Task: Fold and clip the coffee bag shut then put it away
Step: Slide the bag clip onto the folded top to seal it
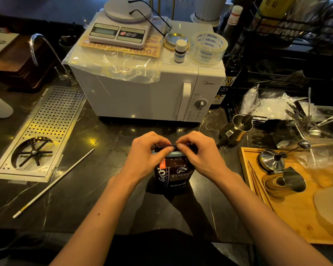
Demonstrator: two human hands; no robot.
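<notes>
A dark coffee bag [173, 175] with white lettering and an orange tag stands upright on the black marble counter, just in front of me. My left hand [145, 152] and my right hand [201, 152] both pinch its folded top edge, thumbs and fingertips meeting at the middle. A pale blue-grey strip [174, 154], apparently a clip, runs across the bag right under the fold, between my hands. My fingers hide most of the fold and both ends of the strip.
A white microwave [148, 93] stands behind the bag, with a kitchen scale [121, 29], tape roll [208, 48] and small bottle on top. A perforated metal drip tray [40, 135] and a long white stick [54, 183] lie left. A wooden tray [296, 214] with steel cups is right.
</notes>
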